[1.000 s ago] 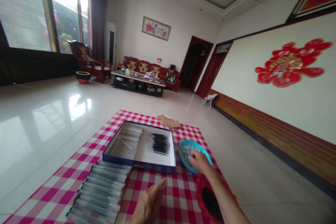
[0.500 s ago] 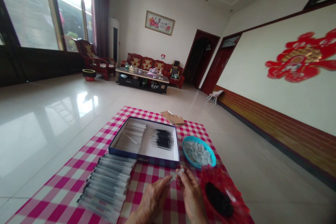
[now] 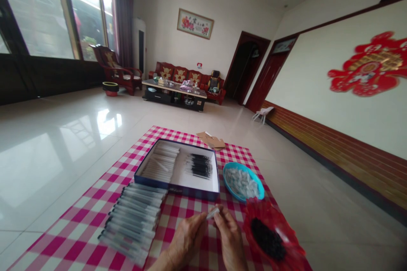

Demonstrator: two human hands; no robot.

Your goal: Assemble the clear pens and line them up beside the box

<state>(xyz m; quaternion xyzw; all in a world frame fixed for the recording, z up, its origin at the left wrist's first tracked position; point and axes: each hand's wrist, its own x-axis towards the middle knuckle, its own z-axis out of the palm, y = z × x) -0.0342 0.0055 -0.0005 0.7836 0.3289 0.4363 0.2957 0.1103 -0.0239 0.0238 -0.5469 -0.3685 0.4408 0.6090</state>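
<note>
My left hand and my right hand meet over the front of the table, fingertips close together. Between them is a small translucent white plastic piece, its kind too blurred to tell. My left fingers pinch one end and my right thumb and fingers close on the other. Beyond the hands lies a shallow dark-blue box, with clear tubes on its left and thin black pen refills on its right. Left of my hands, clear pens with dark ends lie in a row.
A turquoise bowl of small translucent pieces stands right of the box. Nearer me is a red scalloped dish of small black parts. Brown cardboard lies at the far edge of the checked tablecloth. Farther off stands a low table.
Both hands now hold the translucent piece between them, and more of it shows. Earlier the fingertips were slightly apart, with a white piece in my right fingers. The view has shifted slightly.
</note>
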